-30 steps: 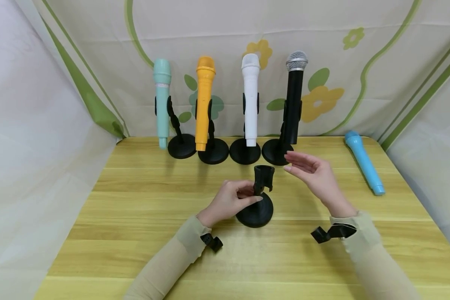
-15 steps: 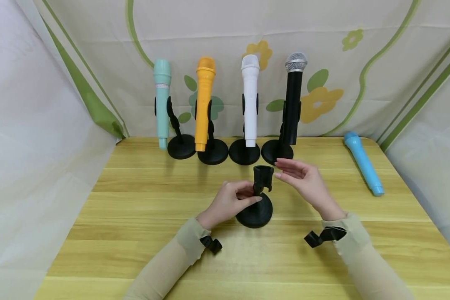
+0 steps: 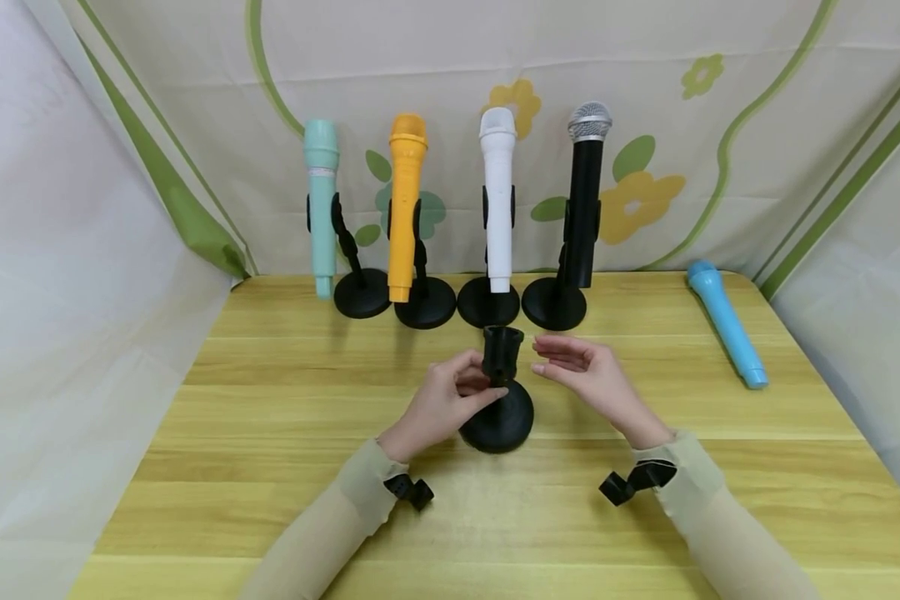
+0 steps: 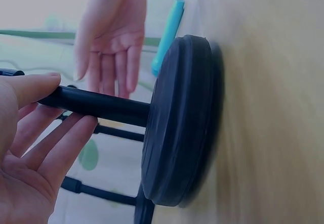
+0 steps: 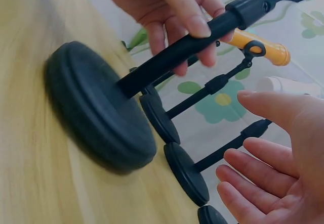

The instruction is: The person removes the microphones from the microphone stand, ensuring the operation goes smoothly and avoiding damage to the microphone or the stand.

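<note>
My left hand [image 3: 437,408] pinches the pole of a black microphone stand [image 3: 502,425] between thumb and fingers, in the middle of the table. The stand's holder clip [image 3: 502,354] has no microphone in it. In the left wrist view the round base [image 4: 177,123] shows close to the tabletop. My right hand [image 3: 598,382] hovers just right of the clip, fingers loosely extended, holding nothing. Its palm and spread fingers show in the right wrist view, beside the pole [image 5: 177,52]. A blue microphone [image 3: 727,325] lies on the table at the right.
Behind my hands stands a row of black microphone stands holding a mint microphone [image 3: 321,208], an orange microphone [image 3: 405,208], a white microphone [image 3: 498,208] and a black microphone with silver head [image 3: 587,196]. A patterned curtain [image 3: 435,50] hangs behind the wooden table [image 3: 270,467].
The left hand has shifted the stand slightly left and turned it, so its clip faces differently. The right hand has moved left and lower, closer to the clip.
</note>
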Demonstrator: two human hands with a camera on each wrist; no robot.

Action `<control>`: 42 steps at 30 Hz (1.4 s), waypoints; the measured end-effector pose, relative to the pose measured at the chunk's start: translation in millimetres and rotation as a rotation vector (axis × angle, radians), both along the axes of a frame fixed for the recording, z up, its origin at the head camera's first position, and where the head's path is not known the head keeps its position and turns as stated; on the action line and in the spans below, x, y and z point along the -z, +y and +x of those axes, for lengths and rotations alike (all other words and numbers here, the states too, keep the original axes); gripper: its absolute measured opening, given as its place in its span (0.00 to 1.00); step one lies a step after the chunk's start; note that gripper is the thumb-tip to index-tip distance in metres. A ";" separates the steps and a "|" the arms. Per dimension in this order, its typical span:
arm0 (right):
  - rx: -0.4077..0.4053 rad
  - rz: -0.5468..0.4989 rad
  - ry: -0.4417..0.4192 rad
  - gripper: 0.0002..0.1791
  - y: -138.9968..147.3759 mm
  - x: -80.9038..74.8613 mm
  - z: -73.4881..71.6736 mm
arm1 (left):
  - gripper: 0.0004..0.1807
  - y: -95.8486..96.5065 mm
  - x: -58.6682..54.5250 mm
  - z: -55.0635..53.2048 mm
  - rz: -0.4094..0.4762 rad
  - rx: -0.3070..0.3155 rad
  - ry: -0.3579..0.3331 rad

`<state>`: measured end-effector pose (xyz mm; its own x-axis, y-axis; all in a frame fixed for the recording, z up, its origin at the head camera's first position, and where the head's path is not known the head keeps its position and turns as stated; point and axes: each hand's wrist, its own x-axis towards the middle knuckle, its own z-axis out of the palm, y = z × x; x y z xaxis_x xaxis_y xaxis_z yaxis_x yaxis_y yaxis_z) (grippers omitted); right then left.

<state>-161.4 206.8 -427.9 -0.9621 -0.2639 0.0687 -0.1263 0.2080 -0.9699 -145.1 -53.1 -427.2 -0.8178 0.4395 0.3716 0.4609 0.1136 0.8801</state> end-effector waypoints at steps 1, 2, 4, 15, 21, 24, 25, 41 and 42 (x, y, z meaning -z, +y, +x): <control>-0.001 0.000 -0.002 0.29 -0.4 1.0 -0.1 | 0.14 -2.8 -3.4 1.1 -0.004 -0.012 -0.003; 0.002 0.004 -0.003 0.28 -0.6 1.9 -0.2 | 0.14 -5.9 -8.3 2.9 -0.005 -0.022 -0.003; 0.003 0.013 -0.009 0.28 -1.0 3.4 -0.4 | 0.14 -12.7 -19.3 6.9 -0.005 -0.045 0.006; 0.003 0.034 -0.040 0.29 -1.9 7.4 -0.3 | 0.15 -59.4 -34.0 11.9 -0.009 -0.206 0.029; -0.003 0.031 -0.036 0.30 -4.1 10.1 -0.4 | 0.14 -97.1 -13.0 1.8 0.022 -0.348 0.047; -0.008 0.032 -0.037 0.30 -5.6 9.6 -0.1 | 0.14 -120.4 -2.1 -3.7 0.038 -0.429 0.030; -0.010 0.031 -0.038 0.30 -6.0 9.3 0.0 | 0.14 -128.0 -1.5 -4.0 0.040 -0.457 0.025; -0.020 0.048 -0.057 0.31 -6.0 7.5 3.2 | 0.16 -232.5 -6.8 -39.1 -0.128 -0.852 0.031; -0.021 0.050 -0.058 0.31 -5.9 7.9 3.3 | 0.16 -236.7 -7.8 -43.7 -0.139 -0.865 0.032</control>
<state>-158.1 200.9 -435.9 -0.9582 -0.2860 -0.0007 -0.0753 0.2546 -0.9641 -188.9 -289.8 -419.4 -0.8751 -0.2875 0.3893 0.1877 0.5397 0.8207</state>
